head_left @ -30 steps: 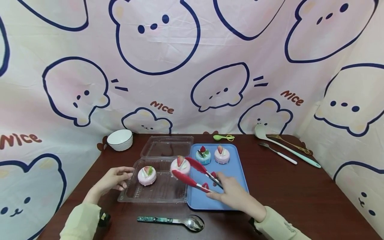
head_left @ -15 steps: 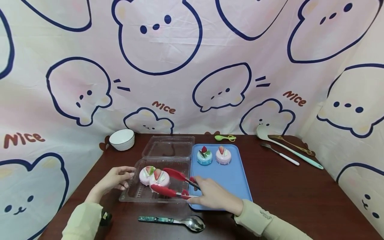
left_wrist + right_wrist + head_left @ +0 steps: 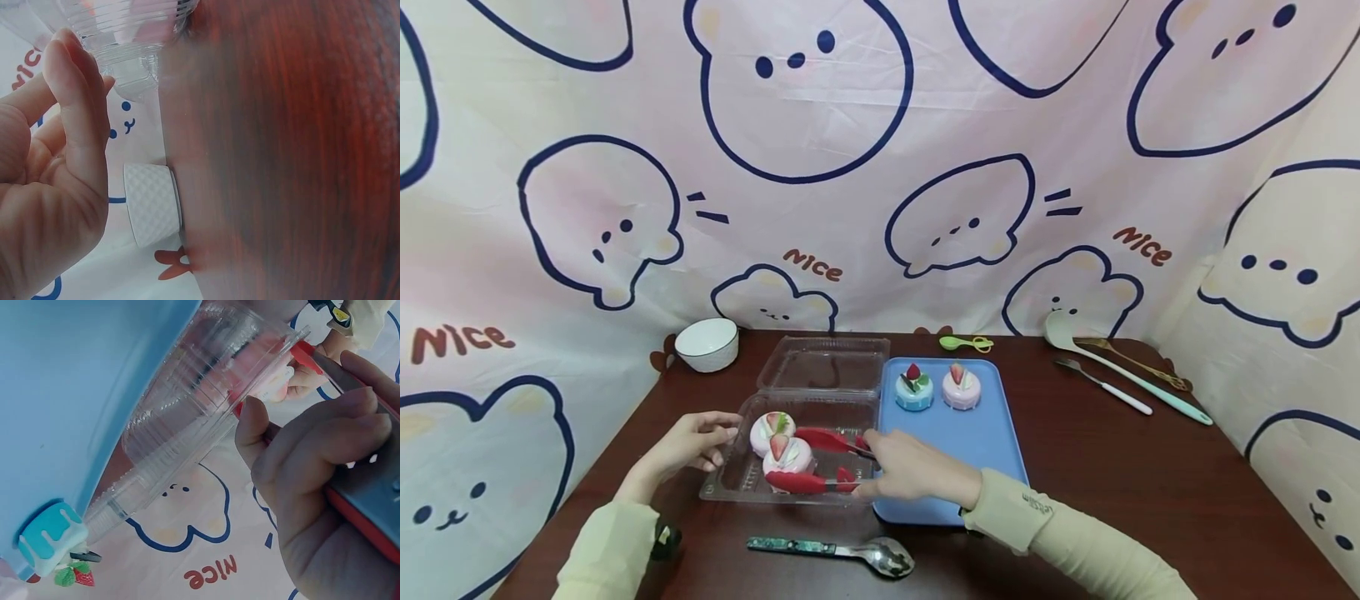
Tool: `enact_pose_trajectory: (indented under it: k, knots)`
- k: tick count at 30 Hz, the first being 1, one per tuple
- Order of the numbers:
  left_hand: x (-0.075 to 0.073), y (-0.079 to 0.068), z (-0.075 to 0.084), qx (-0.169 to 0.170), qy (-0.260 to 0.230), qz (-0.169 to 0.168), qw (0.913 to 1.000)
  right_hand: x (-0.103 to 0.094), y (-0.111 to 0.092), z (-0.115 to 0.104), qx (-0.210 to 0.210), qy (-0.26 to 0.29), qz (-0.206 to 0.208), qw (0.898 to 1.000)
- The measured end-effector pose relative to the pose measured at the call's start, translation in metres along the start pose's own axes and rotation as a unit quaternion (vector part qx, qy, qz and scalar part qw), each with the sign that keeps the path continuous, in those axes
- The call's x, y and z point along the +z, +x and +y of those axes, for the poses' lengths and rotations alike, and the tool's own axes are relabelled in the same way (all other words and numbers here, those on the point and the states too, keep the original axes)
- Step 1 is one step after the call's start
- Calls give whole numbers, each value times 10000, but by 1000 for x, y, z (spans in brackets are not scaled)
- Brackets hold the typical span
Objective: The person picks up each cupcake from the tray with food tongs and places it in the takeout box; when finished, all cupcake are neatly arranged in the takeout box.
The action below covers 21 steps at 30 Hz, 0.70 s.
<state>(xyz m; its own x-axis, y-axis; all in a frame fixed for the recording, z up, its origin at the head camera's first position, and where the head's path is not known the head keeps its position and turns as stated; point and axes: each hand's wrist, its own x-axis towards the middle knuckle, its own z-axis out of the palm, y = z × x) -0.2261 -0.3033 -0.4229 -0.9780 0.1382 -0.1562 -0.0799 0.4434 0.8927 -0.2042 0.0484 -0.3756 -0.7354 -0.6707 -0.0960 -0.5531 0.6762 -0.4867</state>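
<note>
My right hand (image 3: 919, 473) grips red-tipped metal tongs (image 3: 797, 482) over the clear plastic container (image 3: 850, 410). A pink mini cake (image 3: 792, 458) topped with a strawberry sits between the tong heads, low in the container. Close behind it, overlapping in this view, is a second pink mini cake (image 3: 765, 433) with strawberry and green garnish. At the container's left rim, my left hand (image 3: 687, 447) has its fingers loosely bent, fingertips right at the edge. In the left wrist view, that hand's index finger (image 3: 81, 100) reaches up to the clear wall.
The blue tray (image 3: 966, 442), right of the container, holds a blue cake (image 3: 913, 392) and a pink cake (image 3: 962, 389). A spoon (image 3: 831, 548) lies in front. A white bowl (image 3: 707, 345) stands back left; a ladle (image 3: 1120, 371), fork (image 3: 1105, 387) and green spoon (image 3: 955, 342) lie further back.
My right hand has moved left with the tongs, carrying the pink cake from the container's right side down beside the other pink cake. My left hand has stayed at the rim.
</note>
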Motion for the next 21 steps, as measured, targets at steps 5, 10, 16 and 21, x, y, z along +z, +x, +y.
enact_pose_trajectory:
  k: [5,10,16,21]
  knots:
    - [-1,-1,0,32,-43,-30,10000,-1,7,-4,27,-199,-78,9998]
    - [-1,-1,1,37,-59,-36,10000,-3,10,-8,128,-247,-217,9994]
    - [-1,-2,3,44,-94,-46,9999,-5,15,-9,218,-362,-349,9985]
    - [-1,-1,2,55,-93,-42,9999,-5,20,-6,274,-353,-428,9981]
